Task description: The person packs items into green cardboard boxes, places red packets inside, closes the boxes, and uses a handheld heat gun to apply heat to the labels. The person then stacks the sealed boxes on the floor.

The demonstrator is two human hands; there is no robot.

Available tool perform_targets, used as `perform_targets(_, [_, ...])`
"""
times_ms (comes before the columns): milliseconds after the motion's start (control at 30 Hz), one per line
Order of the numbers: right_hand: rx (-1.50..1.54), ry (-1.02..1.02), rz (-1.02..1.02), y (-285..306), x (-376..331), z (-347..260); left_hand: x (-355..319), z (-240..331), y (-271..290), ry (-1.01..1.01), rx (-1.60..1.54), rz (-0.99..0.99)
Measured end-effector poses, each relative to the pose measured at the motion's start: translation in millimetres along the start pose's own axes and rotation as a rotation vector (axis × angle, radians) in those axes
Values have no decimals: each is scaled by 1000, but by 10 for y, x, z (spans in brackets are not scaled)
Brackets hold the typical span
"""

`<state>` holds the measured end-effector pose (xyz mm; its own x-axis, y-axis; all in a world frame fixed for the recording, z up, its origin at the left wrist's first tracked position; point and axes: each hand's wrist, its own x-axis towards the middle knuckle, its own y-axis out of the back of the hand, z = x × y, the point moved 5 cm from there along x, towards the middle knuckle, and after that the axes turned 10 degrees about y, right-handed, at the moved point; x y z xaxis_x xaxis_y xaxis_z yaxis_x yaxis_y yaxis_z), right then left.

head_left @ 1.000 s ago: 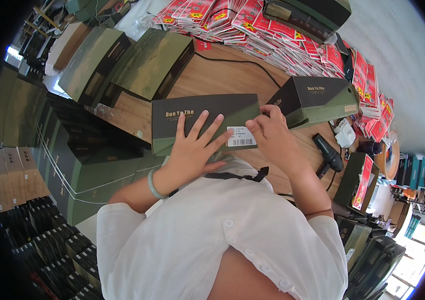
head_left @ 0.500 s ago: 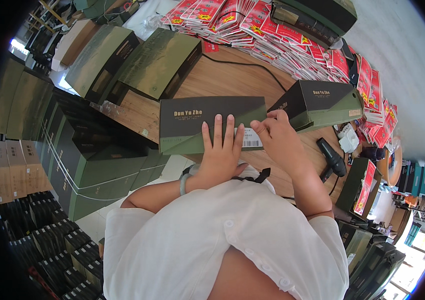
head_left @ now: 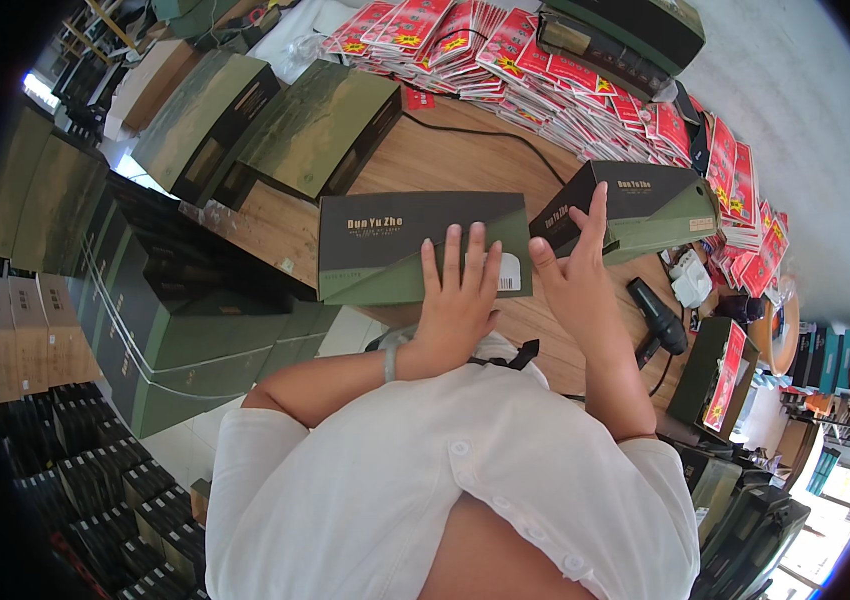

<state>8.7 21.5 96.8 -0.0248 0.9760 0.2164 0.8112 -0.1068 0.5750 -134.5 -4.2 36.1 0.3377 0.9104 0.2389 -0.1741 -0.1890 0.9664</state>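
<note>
A closed black-and-green shoebox-like carton point(head_left: 370, 250) lies in front of me at the table's near edge. My left hand point(head_left: 460, 300) rests flat on its side, fingers spread, partly over a white barcode label point(head_left: 511, 270). Just right of that box, my right hand point(head_left: 580, 270) is raised with the fingers stretched out and the thumb apart; nothing is in it. Behind the right hand stands a second black-and-green box point(head_left: 635, 205), set at an angle, with a small pale label on its side.
A black hair dryer point(head_left: 657, 318) lies right of my right hand, near a white plug adapter point(head_left: 690, 278). Red printed packets point(head_left: 565, 95) are heaped along the far side. Green boxes point(head_left: 320, 130) stand at the back left. A black cable point(head_left: 505, 127) crosses the wooden tabletop point(head_left: 445, 150).
My right hand has come away from the near box's right end and opened, fingers now extended. My left hand has slid right along the box, covering part of the label.
</note>
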Motion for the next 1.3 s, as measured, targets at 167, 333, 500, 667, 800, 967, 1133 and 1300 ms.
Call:
perform_targets(167, [135, -8, 52, -15, -158, 119, 81, 179, -189, -71, 84, 74])
perform_targets(333, [188, -87, 80, 96, -166, 166, 103, 115, -90, -80, -42, 76])
perform_targets(500, [-64, 176, 12, -108, -111, 329, 61, 82, -51, 10, -121, 34])
perform_targets(667, [90, 57, 100, -566, -165, 588, -97, -37, 43, 57, -78, 39])
perform_targets(800, [133, -32, 0, -671, -181, 618, -224, -117, 79, 91, -82, 50])
perform_targets(967, [497, -47, -15, -691, -216, 693, -270, -182, 139, 59, -170, 28])
perform_targets(1133, [776, -68, -30, -658, -295, 611, -352, -249, 219, -39, -269, 7])
perform_targets(1300, [492, 105, -237, -546, -521, 517, -675, -224, 333, -188, -363, -6])
